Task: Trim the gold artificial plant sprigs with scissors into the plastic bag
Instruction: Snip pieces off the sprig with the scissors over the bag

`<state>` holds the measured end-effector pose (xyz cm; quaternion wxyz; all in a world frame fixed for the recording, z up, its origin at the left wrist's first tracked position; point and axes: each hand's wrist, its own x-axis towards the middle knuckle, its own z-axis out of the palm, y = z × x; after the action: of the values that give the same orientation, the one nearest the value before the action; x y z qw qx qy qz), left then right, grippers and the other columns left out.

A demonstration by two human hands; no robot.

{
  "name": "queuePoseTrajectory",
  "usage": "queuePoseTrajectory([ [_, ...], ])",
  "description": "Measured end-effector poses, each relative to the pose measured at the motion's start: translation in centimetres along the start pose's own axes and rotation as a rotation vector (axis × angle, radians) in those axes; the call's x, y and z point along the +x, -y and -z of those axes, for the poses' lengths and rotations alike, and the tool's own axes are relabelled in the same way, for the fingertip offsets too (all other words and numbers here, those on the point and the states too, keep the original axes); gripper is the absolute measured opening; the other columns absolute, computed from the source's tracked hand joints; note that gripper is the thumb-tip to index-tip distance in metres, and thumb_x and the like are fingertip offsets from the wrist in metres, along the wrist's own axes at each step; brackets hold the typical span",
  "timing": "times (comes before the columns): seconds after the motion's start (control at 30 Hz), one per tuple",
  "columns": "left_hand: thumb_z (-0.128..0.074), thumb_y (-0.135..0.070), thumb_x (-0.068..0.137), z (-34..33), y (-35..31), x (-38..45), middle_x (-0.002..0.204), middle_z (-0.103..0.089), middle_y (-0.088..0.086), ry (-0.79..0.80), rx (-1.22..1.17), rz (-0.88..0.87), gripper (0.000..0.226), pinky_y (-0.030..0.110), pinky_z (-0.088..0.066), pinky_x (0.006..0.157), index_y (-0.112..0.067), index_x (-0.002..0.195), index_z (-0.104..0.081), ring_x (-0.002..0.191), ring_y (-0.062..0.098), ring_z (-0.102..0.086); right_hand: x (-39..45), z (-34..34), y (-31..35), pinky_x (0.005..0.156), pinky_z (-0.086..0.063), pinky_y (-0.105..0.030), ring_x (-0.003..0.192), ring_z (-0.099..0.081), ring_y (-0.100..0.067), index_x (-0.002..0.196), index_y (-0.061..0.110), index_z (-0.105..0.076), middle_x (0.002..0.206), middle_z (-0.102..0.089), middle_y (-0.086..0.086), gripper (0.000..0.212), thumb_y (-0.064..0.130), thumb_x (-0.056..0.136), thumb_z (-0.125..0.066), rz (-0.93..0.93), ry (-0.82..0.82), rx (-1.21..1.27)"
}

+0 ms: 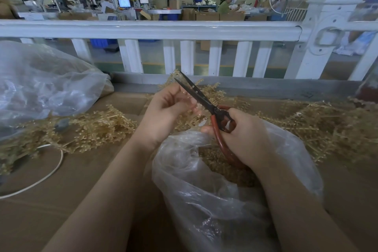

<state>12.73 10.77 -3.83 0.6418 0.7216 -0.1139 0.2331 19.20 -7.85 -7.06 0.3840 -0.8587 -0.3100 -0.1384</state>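
Snipping sprig (185, 99) w/ scissors (204, 101) over bag (214, 200).

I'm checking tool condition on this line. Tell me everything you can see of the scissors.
The red-handled scissors with dark metal blades have long, narrow, pointed blades, parted at the tips and aimed up and away to the left. The looped handles look coated in red rubber or plastic. The right hand grips the handles, fingers through the loops. The blades cross beside the left hand, which pinches a small gold plastic sprig. The handles hang over the open clear plastic bag.
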Motion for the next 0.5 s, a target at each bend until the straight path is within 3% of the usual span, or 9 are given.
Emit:
queuePoseTrajectory([
  [0.13,-0.054,-0.002,0.095,-0.28,-0.37,-0.17,0.079,-0.07,0.004,0.012,0.012,-0.012,0.011,0.017,-0.047,0.064,0.003,0.103,-0.061,0.07,0.014,-0.066,-0.02,0.08,0.13,0.053,-0.037,-0.016,0.06,-0.055,0.005,0.07,0.044,-0.048,0.062,-0.057,0.023,0.056,0.098,0.057,-0.045,0.006,-0.014,0.01],
  [0.23,-0.052,-0.011,0.094,-0.28,-0.43,-0.16,0.072,-0.067,-0.007,-0.013,0.001,-0.018,0.015,0.016,-0.047,0.063,0.003,0.094,-0.059,0.069,0.007,-0.063,0.03,0.07,0.09,0.052,-0.036,-0.017,0.057,-0.054,0.003,0.068,0.038,-0.05,0.058,-0.056,0.02,0.059,0.096,0.057,-0.047,-0.008,-0.015,0.01],
  [0.37,-0.051,-0.014,0.1,-0.35,-0.34,-0.18,0.069,-0.065,-0.006,-0.004,0.008,-0.011,0.029,0.016,-0.045,0.062,0.014,0.098,-0.055,0.065,0.007,-0.06,0.11,0.09,-0.12,0.053,-0.04,-0.019,0.058,-0.055,0.002,0.069,0.036,-0.053,0.058,-0.058,0.021,0.066,0.099,0.053,-0.044,-0.037,-0.012,0.031],
  [0.43,-0.05,-0.015,0.1,-0.35,-0.39,-0.22,0.068,-0.066,-0.006,-0.014,0.009,0.013,0.026,0.015,-0.045,0.061,0.01,0.098,-0.057,0.065,0.006,-0.061,0.08,0.07,-0.15,0.054,-0.044,-0.021,0.059,-0.057,0.001,0.071,0.035,-0.054,0.061,-0.059,0.017,0.067,0.099,0.054,-0.044,-0.026,-0.005,0.015],
  [0.5,-0.049,-0.012,0.101,-0.33,-0.44,-0.25,0.068,-0.066,-0.004,-0.035,0.032,0.043,0.017,0.016,-0.045,0.061,-0.002,0.096,-0.062,0.066,0.006,-0.062,0.04,0.11,-0.12,0.054,-0.042,-0.019,0.06,-0.056,0.003,0.071,0.041,-0.05,0.062,-0.058,0.02,0.056,0.096,0.058,-0.047,-0.004,0.001,0.0],
])
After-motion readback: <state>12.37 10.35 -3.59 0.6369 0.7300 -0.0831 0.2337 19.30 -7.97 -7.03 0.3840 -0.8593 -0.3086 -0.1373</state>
